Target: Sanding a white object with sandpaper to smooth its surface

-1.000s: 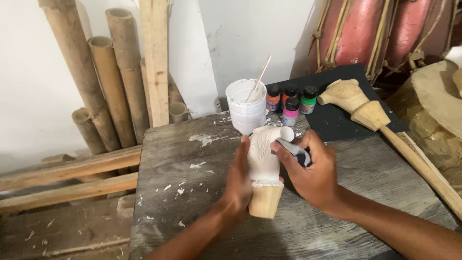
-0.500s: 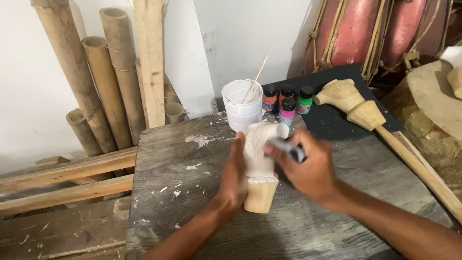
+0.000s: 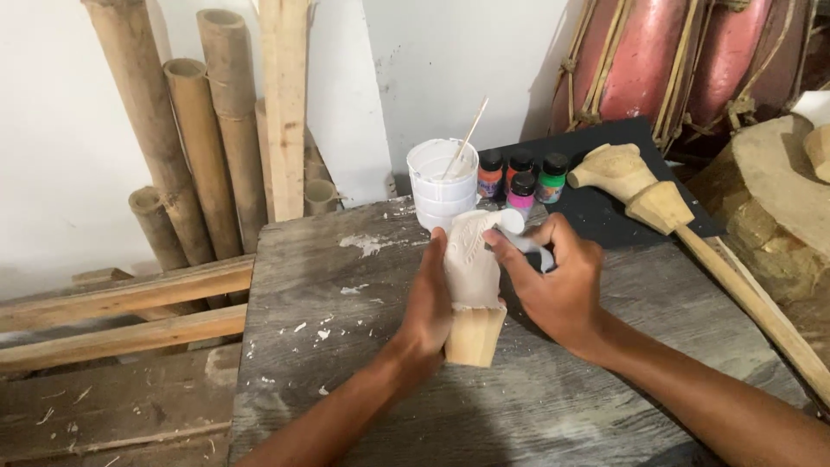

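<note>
Left hand [image 3: 430, 298] wrapped around the side of a wooden carving [image 3: 473, 281], steadying it upright on the grey table [image 3: 320, 346]. Right hand [image 3: 558, 281] closed on a small brush [image 3: 525, 244], tip against the carving's upper part. Upper portion already coated white; bare wood left at the base. Just behind, a white paint cup [image 3: 442, 182] with a stick in it, then small paint jars [image 3: 521, 177], apparently capped. Farther right, an unpainted carved stick [image 3: 657, 203]. Bamboo poles [image 3: 190, 138] against the wall.
</note>
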